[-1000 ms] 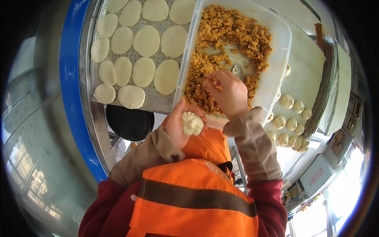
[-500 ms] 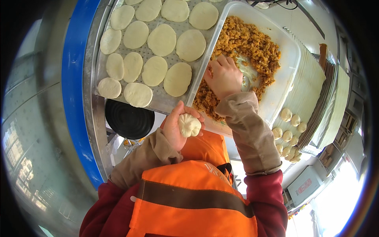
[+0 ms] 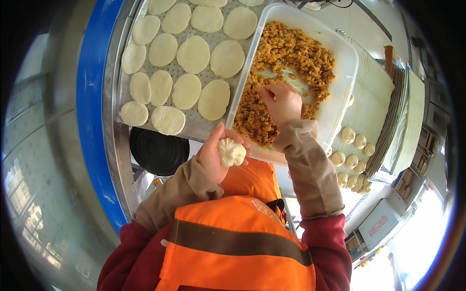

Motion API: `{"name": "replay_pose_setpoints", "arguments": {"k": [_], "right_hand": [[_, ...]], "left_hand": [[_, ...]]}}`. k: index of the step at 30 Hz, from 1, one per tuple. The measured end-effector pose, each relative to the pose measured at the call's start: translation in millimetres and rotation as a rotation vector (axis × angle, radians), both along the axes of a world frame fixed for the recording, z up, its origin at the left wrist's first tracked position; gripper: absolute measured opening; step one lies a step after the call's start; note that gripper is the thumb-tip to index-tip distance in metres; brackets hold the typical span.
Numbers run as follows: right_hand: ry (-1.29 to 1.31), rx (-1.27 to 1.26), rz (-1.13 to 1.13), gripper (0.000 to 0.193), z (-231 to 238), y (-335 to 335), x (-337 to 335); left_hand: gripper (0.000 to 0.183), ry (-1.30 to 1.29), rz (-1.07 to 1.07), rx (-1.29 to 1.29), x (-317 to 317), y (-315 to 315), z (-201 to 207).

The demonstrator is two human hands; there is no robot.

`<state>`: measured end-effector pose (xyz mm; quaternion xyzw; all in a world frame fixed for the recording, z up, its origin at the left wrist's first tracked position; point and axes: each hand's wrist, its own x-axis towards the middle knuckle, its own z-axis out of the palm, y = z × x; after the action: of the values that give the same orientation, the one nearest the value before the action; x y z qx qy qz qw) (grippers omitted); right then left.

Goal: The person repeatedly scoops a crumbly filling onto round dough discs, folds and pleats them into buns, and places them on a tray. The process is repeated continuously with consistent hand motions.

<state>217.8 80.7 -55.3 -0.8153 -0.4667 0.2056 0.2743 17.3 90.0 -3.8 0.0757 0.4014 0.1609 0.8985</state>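
Note:
A pleated, closed dough bun (image 3: 232, 152) rests in my left hand (image 3: 213, 154), whose fingers curl round it from beneath. Just past it stands a clear plastic tub (image 3: 350, 63) of crumbly orange-brown filling (image 3: 291, 46). My right hand (image 3: 283, 103) is inside the tub above the filling, fingers bent together; whatever they pinch is too small to make out. To the left, flat dough rounds (image 3: 193, 54) lie in rows on a perforated metal tray (image 3: 145, 112). The rounds closest to me lie by the tray's near edge, a little left of my left hand.
Several finished buns (image 3: 348, 136) sit on a pale board (image 3: 371, 99) right of the tub. Beside it is a stack of trays (image 3: 395, 116). A round black lid-like disc (image 3: 159, 150) lies below the metal tray. A blue edge (image 3: 92, 97) runs along the left.
My right hand has drawn up from the filling and its fingers have closed more. My left hand still holds the bun in nearly the same place. The view has shifted slightly.

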Motion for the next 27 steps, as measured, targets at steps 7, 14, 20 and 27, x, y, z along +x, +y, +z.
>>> {"name": "replay_pose_setpoints", "arguments": {"k": [7, 14, 20, 27], "right_hand": [[0.852, -0.313, -0.337, 0.049, 34.3, -25.9, 20.1], [0.636, 0.229, 0.039, 0.040, 87.0, -66.4, 7.1], [-0.065, 0.318, 0.169, 0.031, 110.1, -83.3, -3.2], [-0.071, 0.470, 0.221, 0.026, 99.4, -101.1, 6.9]], "left_hand": [[0.052, -0.030, -0.046, 0.032, 18.5, 1.4, 6.4], [0.051, 0.015, -0.082, 0.021, 53.9, -0.8, 14.6], [0.050, -0.053, -0.042, -0.058, 79.2, -6.7, 20.0], [0.052, -0.054, -0.098, -0.079, 95.5, -22.1, 17.5]]}}
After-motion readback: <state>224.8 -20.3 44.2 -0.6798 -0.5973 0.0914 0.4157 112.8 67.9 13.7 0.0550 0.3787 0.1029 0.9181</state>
